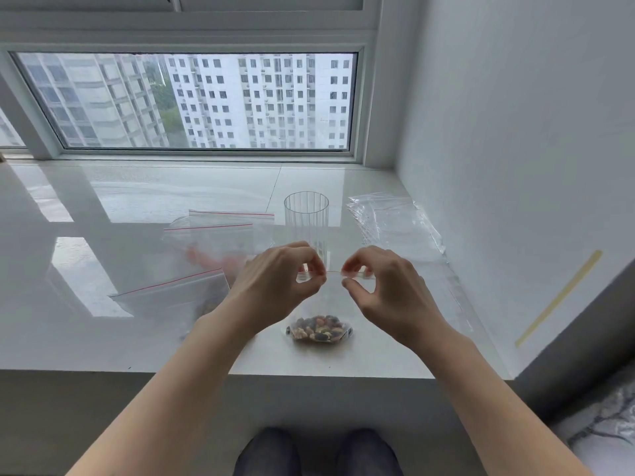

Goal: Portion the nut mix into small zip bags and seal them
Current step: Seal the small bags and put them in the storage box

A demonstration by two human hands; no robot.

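Observation:
A small clear zip bag (326,304) with a red zip line stands upright on the white sill, with mixed nuts (319,328) at its bottom. My left hand (275,280) pinches the left end of its top strip. My right hand (385,286) pinches the right end. Whether the zip is closed along its length is unclear. An empty ribbed glass (306,218) stands just behind the hands.
Several larger zip bags (220,231) lie to the left, one near the front (171,297) partly under my left forearm. A stack of empty small bags (391,218) lies at the right by the wall. The sill's front edge (309,372) is close below the nuts.

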